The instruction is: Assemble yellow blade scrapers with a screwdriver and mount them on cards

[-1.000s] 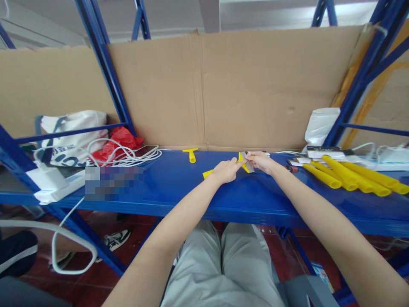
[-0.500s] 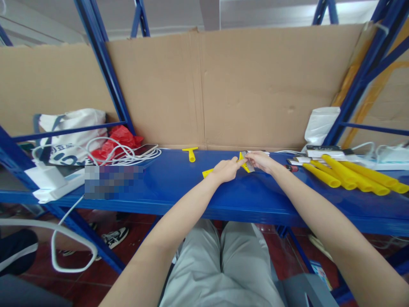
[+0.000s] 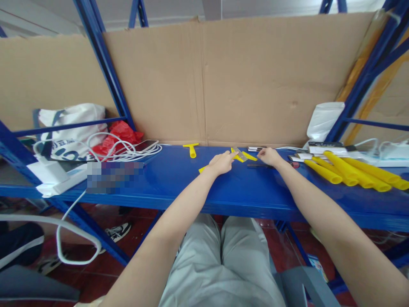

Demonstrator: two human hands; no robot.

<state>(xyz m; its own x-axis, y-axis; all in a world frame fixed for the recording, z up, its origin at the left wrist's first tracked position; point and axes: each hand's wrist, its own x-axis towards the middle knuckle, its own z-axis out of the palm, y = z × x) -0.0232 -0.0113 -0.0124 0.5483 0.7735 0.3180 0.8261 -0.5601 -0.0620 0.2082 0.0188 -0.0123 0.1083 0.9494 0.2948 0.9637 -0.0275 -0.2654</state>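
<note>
My left hand [image 3: 221, 163] is closed around the handle of a yellow scraper [image 3: 202, 170], whose yellow head [image 3: 237, 156] shows past the fingers. A flat grey metal blade [image 3: 240, 153] lies against that head. Just right of the blade is a narrow yellow strip [image 3: 249, 156]; whether it is joined to the scraper I cannot tell. My right hand [image 3: 270, 157] is apart from the scraper, fingertips pinched together; anything in them is too small to make out. Beneath that hand lies a screwdriver, its dark shaft [image 3: 257, 165] and red handle [image 3: 294, 164] showing on either side.
Another yellow T-shaped handle [image 3: 192, 150] lies towards the back of the blue shelf [image 3: 179, 187]. Several yellow tubes [image 3: 351, 170] are piled at right beside small boxes [image 3: 327, 148]. At left are white cables [image 3: 128, 157], a power strip [image 3: 59, 181] and bags [image 3: 73, 136]. Cardboard [image 3: 249, 81] stands behind.
My right hand has drawn away to the right from the blade, uncovering the yellow strip and the screwdriver shaft. My left hand, still on the scraper, has shifted slightly left.
</note>
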